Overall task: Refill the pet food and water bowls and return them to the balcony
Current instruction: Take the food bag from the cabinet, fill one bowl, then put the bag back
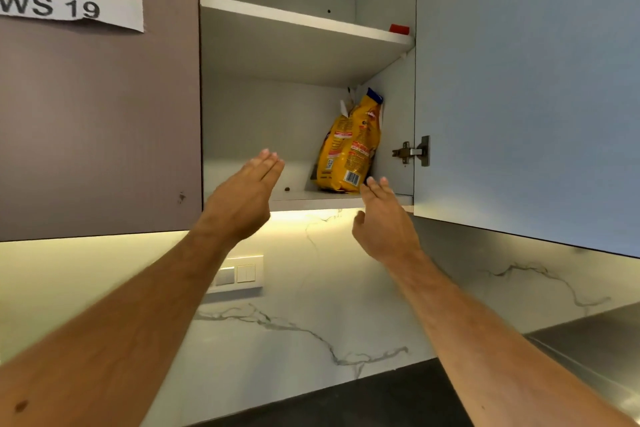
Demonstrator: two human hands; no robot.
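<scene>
Overhead, left hand (242, 198) and right hand (382, 218), fingers straight and empty, should clasp the leaning pet food bag (349, 146) by both sides.

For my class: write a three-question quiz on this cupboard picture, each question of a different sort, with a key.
1. True or false: the yellow food bag stands on the upper shelf.
2. Multiple choice: the right hand is a) gripping the bag, b) open, its fingertips near the bag's lower corner, c) on the door hinge.
3. Fill the gap: the left hand reaches up with its fingers held ____.

Key
1. False: it leans in the right back corner of the lower shelf; a small red thing sits on the upper one.
2. b
3. straight
</scene>
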